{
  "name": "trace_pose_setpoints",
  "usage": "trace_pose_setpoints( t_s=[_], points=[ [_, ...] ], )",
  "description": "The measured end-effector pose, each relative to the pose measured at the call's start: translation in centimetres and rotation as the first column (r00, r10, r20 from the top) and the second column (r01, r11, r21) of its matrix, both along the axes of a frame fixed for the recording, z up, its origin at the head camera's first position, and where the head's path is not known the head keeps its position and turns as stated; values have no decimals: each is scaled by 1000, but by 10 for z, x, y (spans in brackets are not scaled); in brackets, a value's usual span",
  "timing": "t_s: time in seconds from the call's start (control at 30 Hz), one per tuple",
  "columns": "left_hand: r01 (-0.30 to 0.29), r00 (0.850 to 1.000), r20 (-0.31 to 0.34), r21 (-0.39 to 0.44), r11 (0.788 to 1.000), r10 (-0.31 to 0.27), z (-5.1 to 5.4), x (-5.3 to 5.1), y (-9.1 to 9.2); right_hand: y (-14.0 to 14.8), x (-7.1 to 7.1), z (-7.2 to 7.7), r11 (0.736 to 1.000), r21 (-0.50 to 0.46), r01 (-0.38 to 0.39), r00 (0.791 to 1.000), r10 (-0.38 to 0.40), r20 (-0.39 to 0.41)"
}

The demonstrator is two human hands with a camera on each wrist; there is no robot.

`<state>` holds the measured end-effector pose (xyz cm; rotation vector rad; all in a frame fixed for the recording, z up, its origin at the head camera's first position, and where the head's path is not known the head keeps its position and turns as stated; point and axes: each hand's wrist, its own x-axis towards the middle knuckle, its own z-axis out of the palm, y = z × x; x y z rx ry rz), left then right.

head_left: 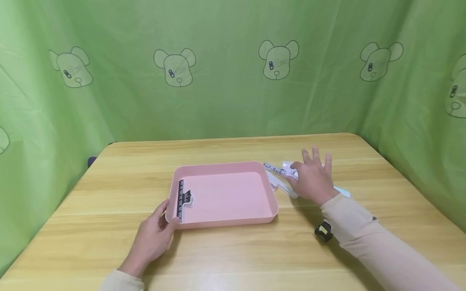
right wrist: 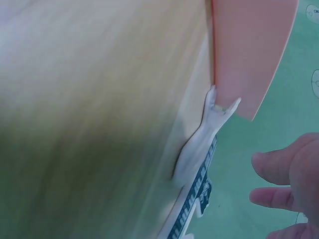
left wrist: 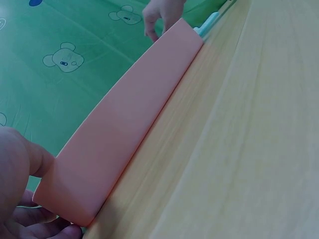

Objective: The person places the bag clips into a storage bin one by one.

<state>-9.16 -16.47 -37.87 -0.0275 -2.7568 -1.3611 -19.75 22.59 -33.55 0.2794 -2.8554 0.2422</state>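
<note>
My left hand (head_left: 153, 232) grips the near left corner of a pink tray (head_left: 233, 221), thumb at the rim and fingers outside the wall. Inside the tray, along its left side, lies a ruler-like strip with a piano-key print (head_left: 180, 202) and a black cat-like figure. My right hand (head_left: 314, 178) hovers over a small group of flat pieces right of the tray, fingers spread. Among them are another piano-key strip (head_left: 275, 169), a white strip (head_left: 282, 185) and a light blue one (head_left: 342, 191). In the right wrist view, the hand's fingers (right wrist: 276, 167) are apart from the strips.
A black band-like object (head_left: 323, 232) is beside the right forearm. The wooden table (head_left: 218, 258) carries everything, and a green curtain with bear faces (head_left: 225, 101) closes off the back and sides.
</note>
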Motion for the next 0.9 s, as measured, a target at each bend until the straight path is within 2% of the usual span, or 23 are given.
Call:
trace_pose_setpoints(
  t_s=[0.63,0.9],
  points=[
    [4,1000,-1,14,1000,-4,1,1,1,30,-7,-8,999,-9,53,998,-53,44],
    [8,1000,-10,20,1000,-8,1,0,1,40,-7,-7,998,2,62,997,-62,41]
  ],
)
